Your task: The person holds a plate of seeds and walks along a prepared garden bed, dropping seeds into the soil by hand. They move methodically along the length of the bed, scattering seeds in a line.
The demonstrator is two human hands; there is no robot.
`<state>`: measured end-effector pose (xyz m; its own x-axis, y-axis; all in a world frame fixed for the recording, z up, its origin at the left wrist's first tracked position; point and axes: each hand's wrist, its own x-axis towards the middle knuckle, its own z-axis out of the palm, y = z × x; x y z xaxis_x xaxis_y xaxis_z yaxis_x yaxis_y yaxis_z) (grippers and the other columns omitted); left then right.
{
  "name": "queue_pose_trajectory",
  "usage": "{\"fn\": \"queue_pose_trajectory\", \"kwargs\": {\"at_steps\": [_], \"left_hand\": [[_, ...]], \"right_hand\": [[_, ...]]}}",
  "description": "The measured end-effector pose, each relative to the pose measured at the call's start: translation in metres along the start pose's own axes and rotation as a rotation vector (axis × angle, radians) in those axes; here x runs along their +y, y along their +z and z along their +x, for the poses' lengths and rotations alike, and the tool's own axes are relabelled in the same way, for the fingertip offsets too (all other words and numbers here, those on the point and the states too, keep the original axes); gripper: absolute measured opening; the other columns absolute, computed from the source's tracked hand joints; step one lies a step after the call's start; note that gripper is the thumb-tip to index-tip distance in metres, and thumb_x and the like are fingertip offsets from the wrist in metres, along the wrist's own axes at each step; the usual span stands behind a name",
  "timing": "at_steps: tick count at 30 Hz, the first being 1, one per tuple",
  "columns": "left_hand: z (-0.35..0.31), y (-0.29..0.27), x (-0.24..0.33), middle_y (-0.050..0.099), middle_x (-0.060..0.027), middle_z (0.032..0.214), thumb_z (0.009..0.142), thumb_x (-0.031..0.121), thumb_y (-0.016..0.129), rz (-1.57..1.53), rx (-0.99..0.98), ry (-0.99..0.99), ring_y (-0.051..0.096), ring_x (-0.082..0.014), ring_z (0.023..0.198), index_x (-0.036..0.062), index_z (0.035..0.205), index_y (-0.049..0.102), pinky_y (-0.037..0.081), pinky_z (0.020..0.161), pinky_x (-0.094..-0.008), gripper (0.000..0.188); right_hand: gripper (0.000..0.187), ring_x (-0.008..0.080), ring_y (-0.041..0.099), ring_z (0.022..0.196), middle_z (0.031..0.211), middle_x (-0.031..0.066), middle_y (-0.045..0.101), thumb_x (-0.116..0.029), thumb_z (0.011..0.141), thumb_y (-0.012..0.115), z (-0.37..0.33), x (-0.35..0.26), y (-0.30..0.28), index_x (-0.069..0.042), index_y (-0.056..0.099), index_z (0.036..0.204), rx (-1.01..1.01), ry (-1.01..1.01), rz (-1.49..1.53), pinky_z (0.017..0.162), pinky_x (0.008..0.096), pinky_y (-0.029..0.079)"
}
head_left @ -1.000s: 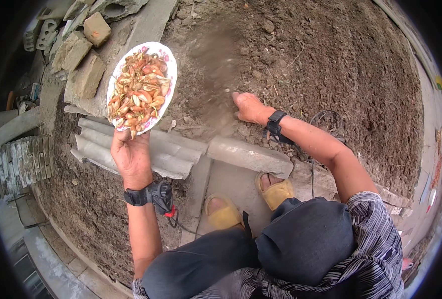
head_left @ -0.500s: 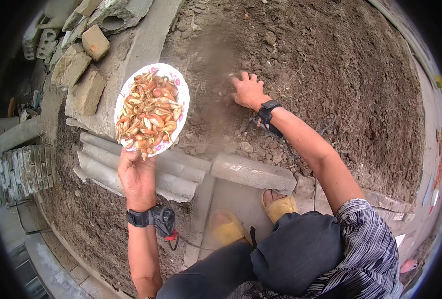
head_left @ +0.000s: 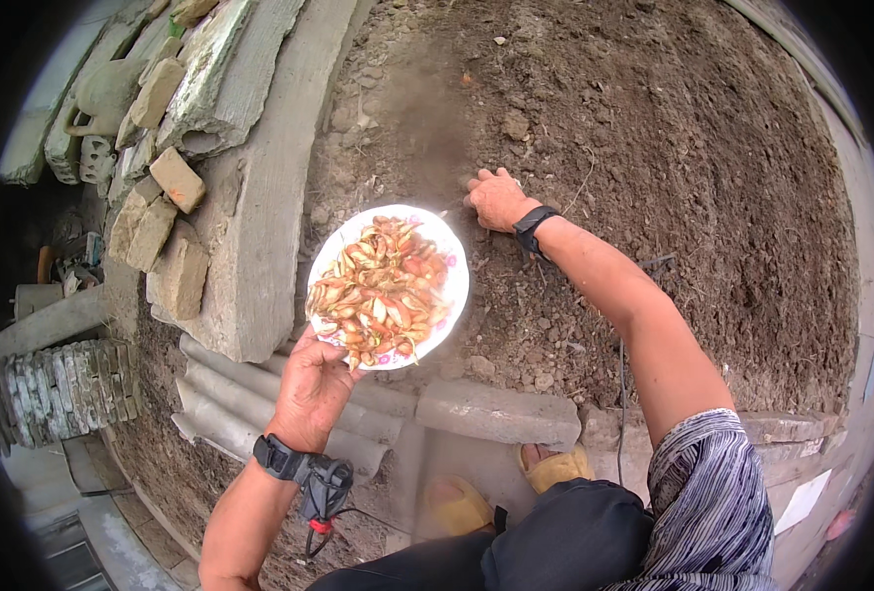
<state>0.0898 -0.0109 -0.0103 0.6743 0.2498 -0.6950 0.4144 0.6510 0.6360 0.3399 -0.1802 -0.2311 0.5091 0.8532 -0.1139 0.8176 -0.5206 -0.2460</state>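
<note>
Bulbs [head_left: 383, 291] lie heaped on a white plate [head_left: 444, 236], their long axes and tips turned many ways. Our left hand [head_left: 314, 389] grasps the plate's near left edge; its face tilts up toward us. Beyond the plate and to its right, our right hand [head_left: 501, 202] is partly open, fingers bent at the soil [head_left: 673, 197]; we cannot tell whether it holds anything.
</note>
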Motion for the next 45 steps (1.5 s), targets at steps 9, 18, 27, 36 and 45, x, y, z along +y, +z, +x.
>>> {"fn": "queue_pose_trajectory", "kwargs": {"at_steps": [9, 18, 27, 36, 45], "left_hand": [[0.083, -0.017, -0.027, 0.053, -0.0115, 0.125, 0.072, -0.011, 0.044, 0.090, 0.020, -0.126, 0.056, -0.0291, 0.112, 0.0077, 0.131, 0.041, 0.049, 0.091, -0.0496, 0.062], [0.124, -0.018, -0.056, 0.055, -0.0109, 0.123, 0.073, -0.013, 0.046, 0.166, -0.071, -0.303, 0.058, -0.0255, 0.109, 0.0068, 0.132, 0.041, 0.050, 0.091, -0.0463, 0.062], [0.166, 0.012, -0.038, 0.056, -0.0120, 0.122, 0.076, -0.015, 0.043, 0.339, -0.183, -0.303, 0.059, -0.0244, 0.107, 0.0028, 0.132, 0.040, 0.054, 0.086, -0.0417, 0.059], [0.173, -0.015, -0.057, 0.058, -0.0146, 0.110, 0.082, -0.003, 0.054, 0.520, -0.043, -0.297, 0.063, -0.0214, 0.091, -0.0040, 0.128, 0.039, 0.056, 0.075, -0.0359, 0.048], [0.053, 0.013, 0.051, 0.060, -0.0178, 0.104, 0.085, 0.007, 0.056, 0.469, 0.076, -0.168, 0.062, -0.0219, 0.086, -0.0066, 0.128, 0.037, 0.052, 0.075, -0.0322, 0.049]], "right_hand": [[0.038, 0.0352, 0.048, 0.105, 0.117, 0.0154, 0.049, 0.000, 0.071, 0.056, 0.058, 0.030, -0.023, -0.004, 0.058, 0.109, 0.299, 0.405, 0.337, 0.089, 0.0448, 0.044], [0.026, 0.0403, 0.056, 0.090, 0.099, 0.0219, 0.056, -0.005, 0.074, 0.052, 0.055, 0.038, 0.009, -0.001, 0.062, 0.098, 0.388, 0.060, 0.664, 0.080, 0.0465, 0.045], [0.030, 0.0386, 0.056, 0.103, 0.107, 0.0221, 0.061, -0.007, 0.077, 0.050, -0.001, 0.075, -0.018, -0.001, 0.065, 0.101, 0.394, 0.416, 0.644, 0.092, 0.0434, 0.044], [0.033, 0.0357, 0.054, 0.107, 0.111, 0.0171, 0.060, -0.015, 0.076, 0.053, 0.014, 0.081, 0.002, -0.005, 0.065, 0.106, 0.218, 0.351, 0.495, 0.093, 0.0420, 0.043], [0.034, 0.0321, 0.047, 0.110, 0.115, 0.0106, 0.053, -0.016, 0.078, 0.053, 0.009, 0.083, 0.015, -0.012, 0.065, 0.110, 0.186, 0.383, 0.391, 0.097, 0.0419, 0.040]]}}
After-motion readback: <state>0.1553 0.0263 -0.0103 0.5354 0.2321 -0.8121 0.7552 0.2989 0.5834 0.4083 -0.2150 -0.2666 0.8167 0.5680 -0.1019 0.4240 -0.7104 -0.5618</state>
